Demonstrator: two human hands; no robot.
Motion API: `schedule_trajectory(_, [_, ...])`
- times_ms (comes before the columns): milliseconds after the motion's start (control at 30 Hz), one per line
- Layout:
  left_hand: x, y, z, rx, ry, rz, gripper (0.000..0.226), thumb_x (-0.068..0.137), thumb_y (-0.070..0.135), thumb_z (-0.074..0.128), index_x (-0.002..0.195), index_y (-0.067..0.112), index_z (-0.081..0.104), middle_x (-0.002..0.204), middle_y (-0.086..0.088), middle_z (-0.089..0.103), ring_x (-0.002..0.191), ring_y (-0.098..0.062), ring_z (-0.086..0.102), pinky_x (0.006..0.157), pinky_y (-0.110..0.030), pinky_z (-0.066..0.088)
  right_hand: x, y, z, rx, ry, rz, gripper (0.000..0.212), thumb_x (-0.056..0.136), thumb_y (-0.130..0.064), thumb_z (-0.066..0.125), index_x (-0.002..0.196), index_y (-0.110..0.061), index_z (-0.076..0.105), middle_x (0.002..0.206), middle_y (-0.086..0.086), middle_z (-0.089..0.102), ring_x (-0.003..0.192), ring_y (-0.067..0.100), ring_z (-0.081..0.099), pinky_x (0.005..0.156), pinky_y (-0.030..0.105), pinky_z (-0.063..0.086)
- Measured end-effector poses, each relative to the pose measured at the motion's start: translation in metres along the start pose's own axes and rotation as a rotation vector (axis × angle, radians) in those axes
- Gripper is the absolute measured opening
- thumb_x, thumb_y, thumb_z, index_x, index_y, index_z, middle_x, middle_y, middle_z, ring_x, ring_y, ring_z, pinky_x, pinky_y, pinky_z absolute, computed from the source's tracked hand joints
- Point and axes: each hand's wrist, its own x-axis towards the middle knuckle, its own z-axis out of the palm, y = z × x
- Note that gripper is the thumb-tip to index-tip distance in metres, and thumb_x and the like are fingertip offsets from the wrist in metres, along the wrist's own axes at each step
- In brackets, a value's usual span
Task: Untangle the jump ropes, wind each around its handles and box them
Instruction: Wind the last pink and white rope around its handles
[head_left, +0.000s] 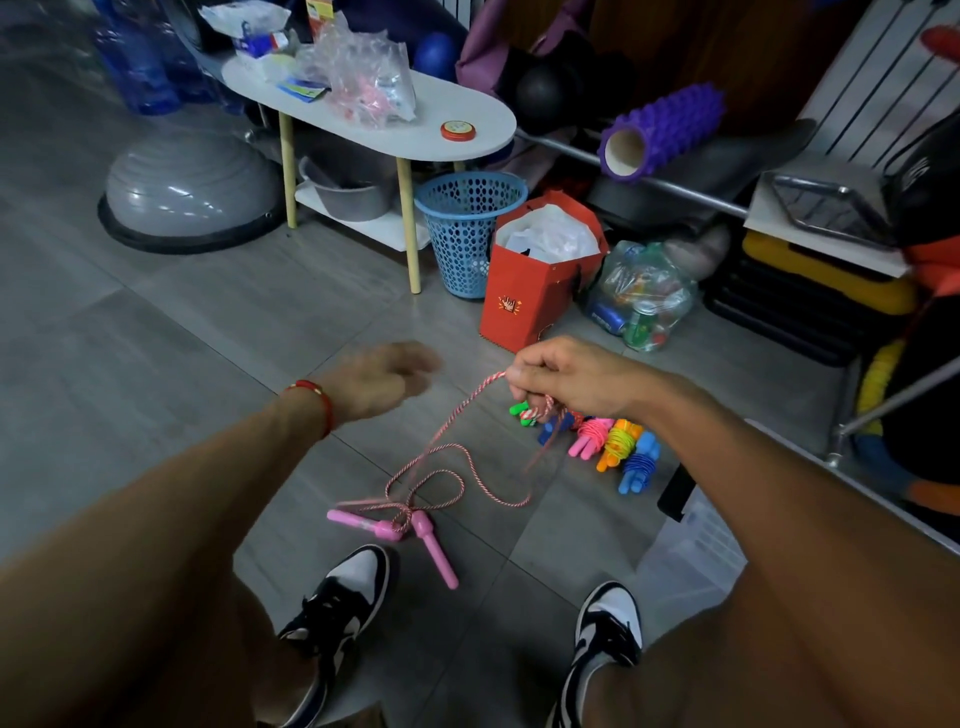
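Large grey floor tiles (156, 332) run through a dimly lit room. A white oval side table (457, 122) on pale wooden legs has a lower shelf (384, 228). A grey balance dome (192, 192) sits to its left. What may be a white radiator (878, 98) lines the wall at right.

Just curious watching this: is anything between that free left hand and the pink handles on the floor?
Nothing visible. The left hand hovers over bare floor, and the pink handles lie in the open by the shoes. Only the rope itself loops over them, its other end in the right hand.
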Motion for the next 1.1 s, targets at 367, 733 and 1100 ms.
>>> schedule_trajectory(367, [-0.011, 0.026, -0.012, -0.248, 0.097, 0.207, 0.025, 0.100, 0.025, 0.058, 0.087, 0.010, 0.072, 0.063, -0.011, 0.060, 0.060, -0.015, 0.057, 0.068, -0.029, 0.049, -0.002, 0.009, -0.010, 0.317, -0.114, 0.155, 0.036, 0.105, -0.026, 0.046, 0.070, -0.015, 0.048, 0.056, 0.000, 0.035, 0.052, 0.018, 0.039, 0.056, 0.031, 0.036])
schedule_trajectory(733, [0.001, 0.014, -0.019, -0.273, 0.332, 0.153, 0.015, 0.094, 0.020, 0.069, 0.082, 0.027, 0.076, 0.077, -0.008, 0.072, 0.079, -0.025, 0.071, 0.087, -0.048, 0.059, 0.000, 0.003, -0.016, 0.499, -0.103, 0.160, 0.033, 0.099, -0.020, 0.048, 0.068, -0.010, 0.055, 0.055, 0.002, 0.029, 0.051, 0.018, 0.029, 0.056, 0.032, 0.032])
schedule_trajectory(1100, [-0.001, -0.002, -0.026, -0.166, 0.267, 0.075, 0.009, 0.096, 0.015, 0.066, 0.090, 0.018, 0.072, 0.080, -0.005, 0.070, 0.076, -0.016, 0.065, 0.077, -0.032, 0.056, -0.016, 0.024, -0.028, 0.500, 0.037, 0.137, 0.023, 0.105, -0.012, 0.044, 0.090, -0.002, 0.058, 0.063, 0.006, 0.041, 0.059, 0.019, 0.048, 0.067, 0.035, 0.045])
